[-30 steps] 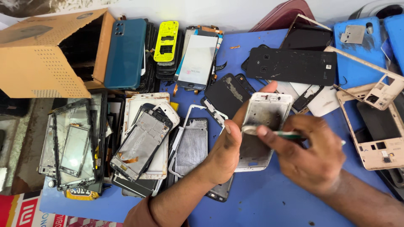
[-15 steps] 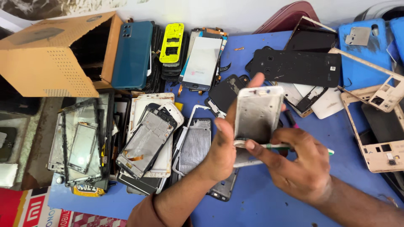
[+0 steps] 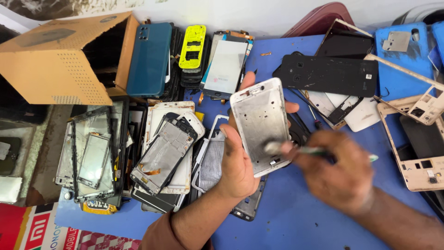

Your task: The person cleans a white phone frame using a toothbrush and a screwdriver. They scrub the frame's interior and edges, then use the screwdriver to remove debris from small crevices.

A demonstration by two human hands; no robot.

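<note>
- Your blue work surface [image 3: 296,222] spreads under everything, bare only in the near middle and crowded with phone parts elsewhere.
- At far left an open cardboard box [image 3: 55,65] lies on its side, its mouth facing right toward a teal phone back cover [image 3: 149,60] that leans just beside it.
- A long black back panel [image 3: 330,74] lies flat at upper right, with a blue cover [image 3: 402,60] beyond it and a beige phone frame [image 3: 418,153] at the right edge.
- At left a stack of cracked screen glass [image 3: 95,153] sits near a pile of grey and white phone frames [image 3: 169,153].
- A yellow keypad frame [image 3: 193,46] rests on a dark pile at the top, beside a phone screen [image 3: 226,65] lying face down.
- Your left hand [image 3: 238,166] is closed on the silver phone chassis [image 3: 261,125], thumb along its left edge and fingertips showing behind its top and right side; you hold it raised and tilted above the table centre, inner face toward you.
- Your right hand [image 3: 342,176] is blurred, but its fingers look pinched together around a slim green-handled tool [image 3: 319,150].
- The tool's tip seems to meet the lower right part of the chassis, though the blur leaves the exact contact unclear.
</note>
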